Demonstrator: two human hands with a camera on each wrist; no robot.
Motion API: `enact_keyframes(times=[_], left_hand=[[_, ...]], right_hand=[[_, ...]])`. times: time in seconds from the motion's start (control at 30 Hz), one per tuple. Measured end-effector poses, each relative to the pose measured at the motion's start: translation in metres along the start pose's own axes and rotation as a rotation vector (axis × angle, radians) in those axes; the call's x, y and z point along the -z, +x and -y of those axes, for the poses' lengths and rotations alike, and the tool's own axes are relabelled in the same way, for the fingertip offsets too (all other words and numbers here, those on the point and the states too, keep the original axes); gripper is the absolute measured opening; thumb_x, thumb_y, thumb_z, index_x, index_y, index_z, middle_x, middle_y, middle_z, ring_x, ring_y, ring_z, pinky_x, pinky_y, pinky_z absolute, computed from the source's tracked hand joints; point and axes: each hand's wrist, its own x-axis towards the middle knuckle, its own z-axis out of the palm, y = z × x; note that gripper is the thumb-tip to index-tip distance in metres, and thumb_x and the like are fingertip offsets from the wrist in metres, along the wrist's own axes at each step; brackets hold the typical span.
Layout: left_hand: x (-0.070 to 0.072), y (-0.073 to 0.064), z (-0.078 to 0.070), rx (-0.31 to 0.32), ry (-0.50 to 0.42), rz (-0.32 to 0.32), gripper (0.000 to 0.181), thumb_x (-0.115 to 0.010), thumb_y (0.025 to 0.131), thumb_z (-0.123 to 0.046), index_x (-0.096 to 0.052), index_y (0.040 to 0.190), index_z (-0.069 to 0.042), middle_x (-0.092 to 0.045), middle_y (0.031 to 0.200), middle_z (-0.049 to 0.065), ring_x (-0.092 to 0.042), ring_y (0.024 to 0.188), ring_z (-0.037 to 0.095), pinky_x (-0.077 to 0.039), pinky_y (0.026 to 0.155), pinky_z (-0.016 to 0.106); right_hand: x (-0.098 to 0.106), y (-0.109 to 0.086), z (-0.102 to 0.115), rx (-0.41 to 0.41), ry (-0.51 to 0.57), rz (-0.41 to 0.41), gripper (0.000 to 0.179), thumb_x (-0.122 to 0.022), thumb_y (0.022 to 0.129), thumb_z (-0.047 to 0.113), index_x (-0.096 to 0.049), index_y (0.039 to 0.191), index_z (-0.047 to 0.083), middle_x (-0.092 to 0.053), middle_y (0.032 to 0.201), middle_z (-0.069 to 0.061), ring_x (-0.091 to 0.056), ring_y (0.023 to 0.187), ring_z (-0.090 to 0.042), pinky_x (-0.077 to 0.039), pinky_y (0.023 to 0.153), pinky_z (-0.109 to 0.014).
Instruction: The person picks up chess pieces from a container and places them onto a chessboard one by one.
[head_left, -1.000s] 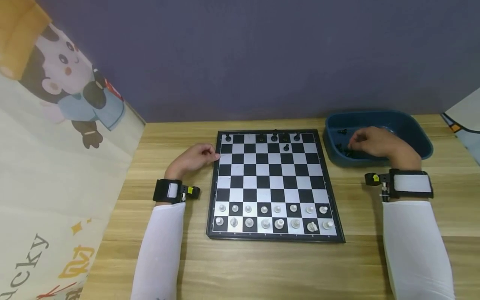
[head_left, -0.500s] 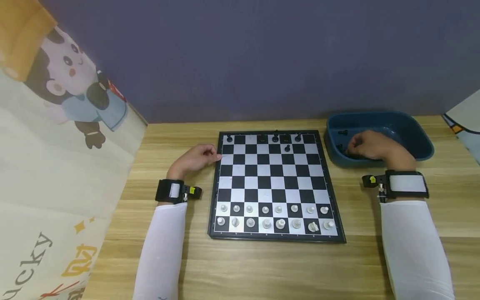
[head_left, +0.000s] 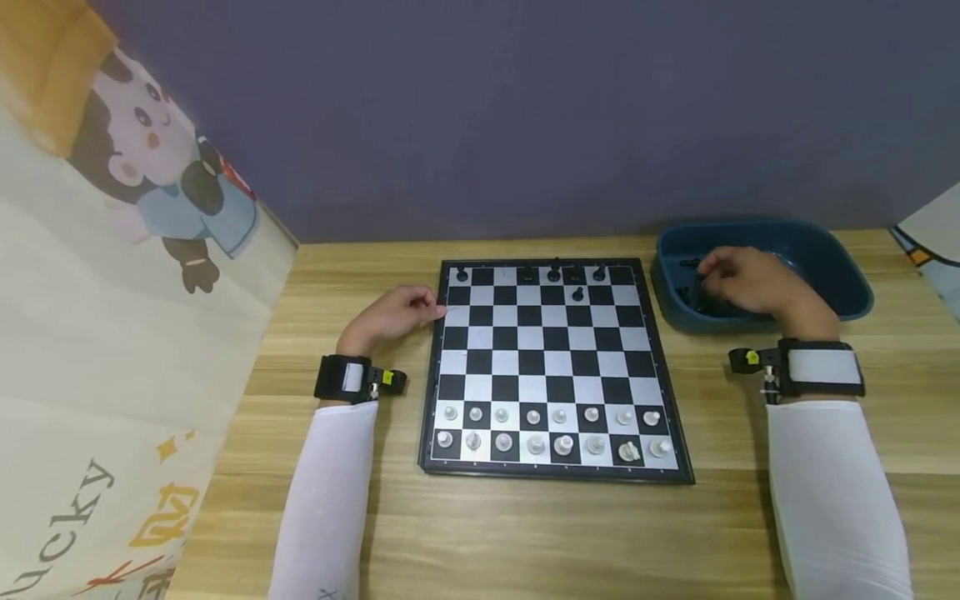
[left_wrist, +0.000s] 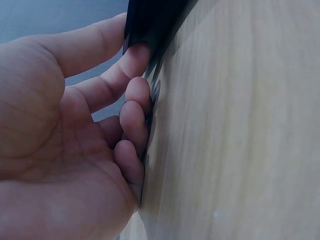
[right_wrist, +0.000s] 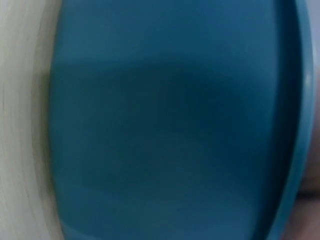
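Note:
My left hand (head_left: pixel 392 318) pinches the left edge of a black-and-white chessboard (head_left: pixel 530 339). In the left wrist view the thumb and index finger (left_wrist: pixel 135 59) meet the dark edge, with the other fingers curled against the wooden table. My right hand (head_left: pixel 753 282) reaches into a blue plastic basin (head_left: pixel 843 287), its fingers bent over black chess pieces (head_left: pixel 682 294). Whether a piece is between those fingers is unclear. In the right wrist view the basin's wall (right_wrist: pixel 165 125) hides most of the hand. White chess pieces (head_left: pixel 564 445) stand in two rows along the board's near side.
Several black pieces stand along the board's far side, with a black pawn (head_left: pixel 577 293) one row nearer. Another black piece (head_left: pixel 688 262) lies in the basin. Behind the wooden table (head_left: pixel 570 542) rises a dark wall (head_left: pixel 480 125); a printed sheet (head_left: pixel 90 333) hangs at the left.
My right hand dips in the basin, then lifts slightly, its fingertips now a little higher over the pieces. The left hand stays at the board's edge. The head view shifts slightly.

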Motion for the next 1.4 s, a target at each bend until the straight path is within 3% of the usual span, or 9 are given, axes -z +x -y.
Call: enact_keyframes(times=[0.1,0.2,0.47,0.63,0.73,0.83,1.1,1.4], left_hand=[[0.000,0.002,0.001,0.003,0.003,0.001,0.025,-0.061,0.103,-0.038,-0.062,0.099,-0.013,-0.061,0.096,0.006,-0.054,0.088,0.024,-0.046,0.083,0.037],[0.000,0.003,0.001,-0.002,-0.002,-0.006,0.026,-0.061,0.103,-0.039,-0.062,0.098,-0.014,-0.061,0.096,0.006,-0.054,0.089,0.025,-0.047,0.083,0.038],[0.002,0.004,0.001,-0.001,-0.019,-0.005,0.026,-0.062,0.103,-0.037,-0.061,0.097,-0.011,-0.059,0.094,0.007,-0.052,0.087,0.025,-0.045,0.083,0.038],[0.003,0.003,0.003,-0.005,-0.023,-0.007,0.025,-0.062,0.103,-0.036,-0.061,0.096,-0.012,-0.059,0.093,0.006,-0.053,0.087,0.024,-0.045,0.082,0.037],[0.003,0.002,0.001,-0.005,-0.027,-0.008,0.025,-0.062,0.103,-0.036,-0.062,0.097,-0.012,-0.059,0.094,0.006,-0.053,0.087,0.024,-0.046,0.082,0.038],[0.002,0.001,0.000,-0.003,-0.029,-0.008,0.026,-0.062,0.103,-0.037,-0.062,0.097,-0.012,-0.059,0.094,0.006,-0.052,0.087,0.025,-0.045,0.082,0.038],[0.000,-0.001,0.000,0.001,-0.030,0.000,0.026,-0.062,0.103,-0.036,-0.062,0.098,-0.010,-0.059,0.094,0.007,-0.052,0.088,0.025,-0.045,0.083,0.037],[0.000,0.000,0.000,0.017,-0.041,0.007,0.025,-0.062,0.103,-0.036,-0.061,0.098,-0.011,-0.057,0.093,0.005,-0.051,0.086,0.024,-0.044,0.079,0.037]], right_hand=[[0.000,0.001,0.002,0.007,0.005,-0.032,0.032,-0.050,0.105,0.018,-0.060,0.129,-0.001,-0.070,0.111,-0.027,-0.067,0.084,-0.029,-0.047,0.067,-0.037],[0.001,0.003,0.005,0.021,0.014,-0.091,0.032,-0.052,0.107,0.024,-0.064,0.123,0.000,-0.072,0.106,-0.024,-0.068,0.080,-0.026,-0.048,0.067,-0.037],[0.002,0.000,0.028,0.062,0.047,-0.281,0.029,-0.056,0.105,0.029,-0.071,0.113,0.005,-0.068,0.109,-0.022,-0.059,0.094,-0.033,-0.042,0.074,-0.044],[0.006,-0.006,0.047,0.116,0.056,-0.351,0.023,-0.059,0.104,0.023,-0.073,0.115,0.008,-0.072,0.107,-0.019,-0.059,0.086,-0.010,-0.042,0.073,-0.030],[0.007,-0.009,0.060,0.145,0.061,-0.396,0.019,-0.064,0.101,0.020,-0.072,0.113,0.009,-0.072,0.102,-0.017,-0.051,0.074,0.006,-0.039,0.068,-0.023],[0.007,-0.012,0.075,0.171,0.083,-0.429,0.017,-0.067,0.099,0.018,-0.070,0.111,0.007,-0.071,0.100,-0.017,-0.050,0.072,0.006,-0.038,0.066,-0.021],[-0.001,-0.021,0.111,0.258,0.084,-0.434,0.013,-0.068,0.098,0.014,-0.070,0.109,0.006,-0.071,0.094,-0.013,-0.059,0.078,-0.020,-0.041,0.065,-0.018],[-0.012,-0.019,0.152,0.368,0.046,-0.360,0.010,-0.068,0.097,0.010,-0.072,0.106,0.007,-0.073,0.092,-0.009,-0.065,0.079,-0.020,-0.049,0.070,-0.032]])
